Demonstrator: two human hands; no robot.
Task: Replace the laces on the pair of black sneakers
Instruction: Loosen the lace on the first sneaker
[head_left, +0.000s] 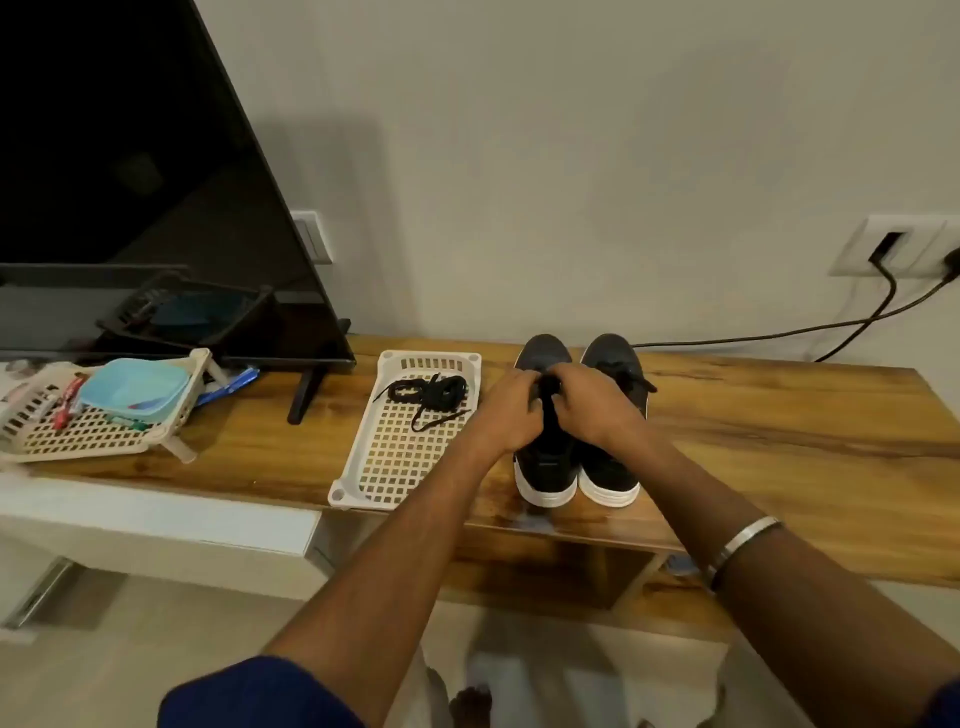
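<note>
Plain off-white wall (571, 156) behind a long wood-grain shelf top (779, 441); pale tiled floor (156, 649) below, white cabinet front (156, 519) at left. Dark flat TV screen (130, 156) upper left, white wall socket plate (893, 244) at right with two black cables (779, 332) plugged in. Light is dim, warm.

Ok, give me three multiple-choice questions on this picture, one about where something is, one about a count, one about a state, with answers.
1. Where do the loose black laces lie?
A. In the white tray left of the sneakers
B. On the floor
C. On the television

2. How many black sneakers stand on the wooden shelf?
A. One
B. Two
C. Four

3. What are the hands doing?
A. Resting flat on the shelf
B. Lifting the tray
C. Working at the left sneaker's lacing

Answers: 1 A, laces rest in the tray. 2 B, left sneaker beside right sneaker. 3 C, left hand and right hand meet over that sneaker.
</note>
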